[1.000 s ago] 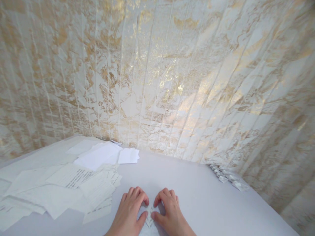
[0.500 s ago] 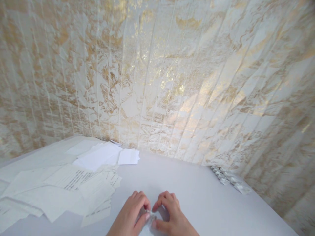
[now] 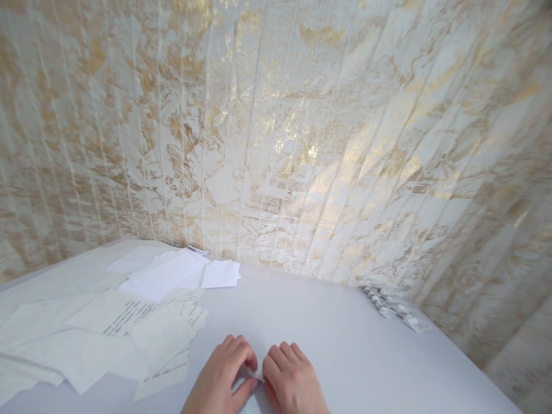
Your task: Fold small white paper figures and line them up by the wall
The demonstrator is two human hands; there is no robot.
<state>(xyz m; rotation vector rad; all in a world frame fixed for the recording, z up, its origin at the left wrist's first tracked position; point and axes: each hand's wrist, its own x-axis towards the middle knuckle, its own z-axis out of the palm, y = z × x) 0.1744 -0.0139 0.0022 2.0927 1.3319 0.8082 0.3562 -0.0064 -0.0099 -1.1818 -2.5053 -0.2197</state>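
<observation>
My left hand point(image 3: 222, 376) and my right hand point(image 3: 291, 382) lie close together on the white table point(image 3: 328, 339) at the bottom middle. Both have their fingers curled and pressed down on a small white thing between them, which is almost wholly hidden under the fingers; only a thin pale edge point(image 3: 252, 376) shows. I cannot tell what it is.
Loose printed paper sheets point(image 3: 107, 328) are spread over the left of the table, with folded white papers point(image 3: 181, 273) behind them. A row of blister packs point(image 3: 394, 307) lies at the right by the gold-and-cream curtain point(image 3: 276, 132), which hangs right behind the table.
My hands have drawn closer together and their fingers have curled over the small white thing, which showed more between them a second ago. The view shifted slightly.
</observation>
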